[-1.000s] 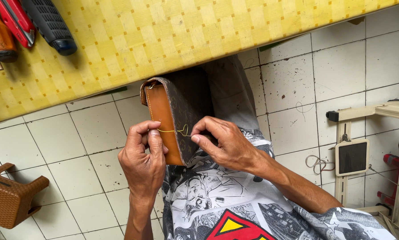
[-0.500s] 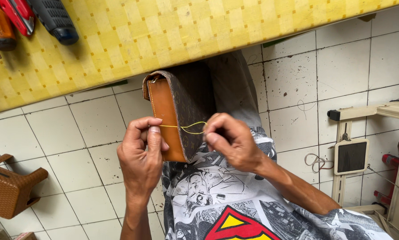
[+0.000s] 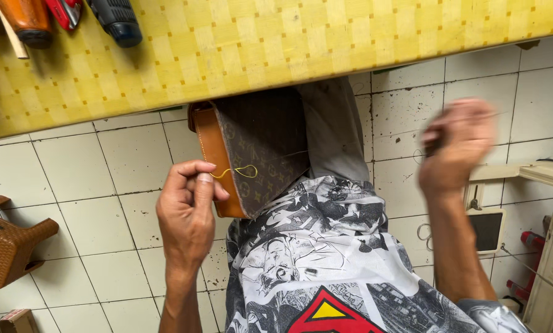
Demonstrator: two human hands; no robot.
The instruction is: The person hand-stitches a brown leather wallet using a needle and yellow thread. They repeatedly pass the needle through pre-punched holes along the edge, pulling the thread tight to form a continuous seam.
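A brown patterned bag (image 3: 261,145) with a tan leather edge rests on my lap, its top tucked under the table. My left hand (image 3: 190,209) presses against the tan edge, thumb and fingers pinching where a yellow thread (image 3: 242,171) comes out in a small loop. My right hand (image 3: 455,148) is raised out to the right, blurred, fingers closed as if gripping the thread's end; what it grips is too blurred to see.
A table with a yellow checked cover (image 3: 276,43) spans the top, with tool handles (image 3: 67,18) at its left. A brown woven stool (image 3: 8,243) stands on the tiled floor at left. A pale wooden frame (image 3: 547,246) is at right.
My right hand has left the bag and swung far out to the right, drawing the thread. The left hand stays on the tan edge.
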